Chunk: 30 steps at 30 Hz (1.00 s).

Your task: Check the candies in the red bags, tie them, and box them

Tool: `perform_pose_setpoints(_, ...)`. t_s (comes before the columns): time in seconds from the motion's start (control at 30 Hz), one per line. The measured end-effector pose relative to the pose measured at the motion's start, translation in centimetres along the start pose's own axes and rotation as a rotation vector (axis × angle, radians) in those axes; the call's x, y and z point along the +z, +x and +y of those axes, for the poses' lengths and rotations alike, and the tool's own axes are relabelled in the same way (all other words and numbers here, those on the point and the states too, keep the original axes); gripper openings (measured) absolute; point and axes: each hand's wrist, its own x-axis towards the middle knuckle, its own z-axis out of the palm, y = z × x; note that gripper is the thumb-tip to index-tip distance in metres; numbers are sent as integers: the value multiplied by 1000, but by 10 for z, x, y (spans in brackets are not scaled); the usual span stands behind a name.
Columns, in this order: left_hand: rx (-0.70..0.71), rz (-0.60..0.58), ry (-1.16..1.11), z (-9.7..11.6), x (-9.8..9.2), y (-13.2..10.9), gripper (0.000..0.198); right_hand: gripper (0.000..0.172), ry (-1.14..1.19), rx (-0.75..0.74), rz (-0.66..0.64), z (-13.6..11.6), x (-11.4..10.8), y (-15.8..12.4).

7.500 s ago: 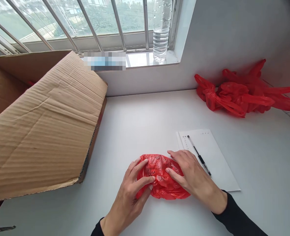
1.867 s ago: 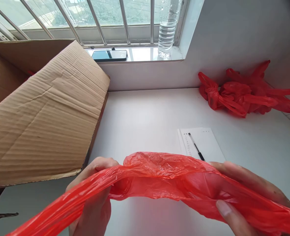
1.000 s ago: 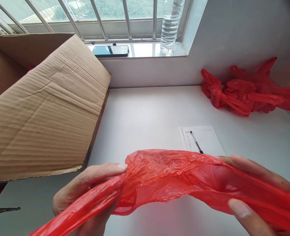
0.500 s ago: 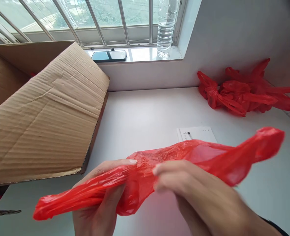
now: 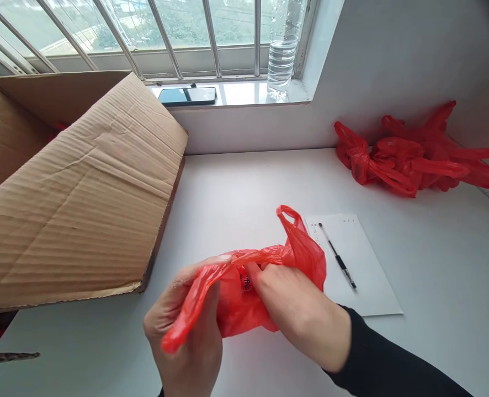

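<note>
A red plastic bag (image 5: 300, 256) is bunched up above the white table (image 5: 244, 187), held in both my hands. My left hand (image 5: 190, 342) has its fingers closed round one twisted end of the bag, and that end trails across its palm. My right hand (image 5: 300, 314), in a black sleeve, pinches the bag's middle with fingers curled. One looped handle sticks up just beyond my right hand.
An open cardboard box (image 5: 70, 182) fills the left side. A sheet of paper (image 5: 364, 275) with a pen (image 5: 338, 256) lies at the right of my hands. Several knotted red bags (image 5: 410, 157) are piled at the back right. A phone (image 5: 189, 95) and water bottle (image 5: 283, 49) stand on the windowsill.
The bag was stretched wide between my hands; my right hand has come in to the left and the bag is now gathered into a short bunch with one handle sticking up.
</note>
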Motion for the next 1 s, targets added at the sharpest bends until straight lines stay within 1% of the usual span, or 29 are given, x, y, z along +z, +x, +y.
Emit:
perform_pose_setpoints(0.07,-88,-42,-119,2,2,-3,20,16,74,-26,33,5,6,10)
perform_pose_setpoints(0.13,-117,-53,-152,2,2,-4,20,15,113,-82,127,12,15,11)
perform_pose_setpoints(0.2,-119,-35,-137,1,0,-3,22,20,111,-117,226,21,24,3)
perform_pose_setpoints(0.27,-107,4,-119,1,-2,0,23,25,154,-80,287,31,29,-10)
perform_pose_setpoints(0.3,-102,22,-113,1,-3,2,23,26,228,-30,273,36,29,-17)
perform_pose_setpoints(0.37,-111,34,-107,1,-5,5,25,25,401,85,174,44,25,-29)
perform_pose_setpoints(0.43,-130,17,-116,2,-5,8,27,26,565,173,53,49,15,-35)
perform_pose_setpoints(0.5,-140,-4,-127,3,-4,8,29,26,756,235,-39,51,5,-37)
perform_pose_setpoints(0.57,-136,-18,-139,4,-2,8,29,20,1014,273,-107,50,-2,-37)
perform_pose_setpoints(0.63,-145,-30,-145,4,0,7,29,21,1200,235,-142,47,-5,-36)
perform_pose_setpoints(0.7,-150,-28,-148,5,0,6,28,28,1276,163,-151,45,-5,-35)
perform_pose_setpoints(0.77,-160,-31,-146,4,-1,5,28,32,1299,118,-138,44,-2,-35)
perform_pose_setpoints(0.9,-163,-70,-151,3,-4,4,26,32,1304,105,-119,45,2,-37)
perform_pose_setpoints(1.0,-167,-42,-148,5,-3,4,26,33,1328,84,-137,46,2,-38)
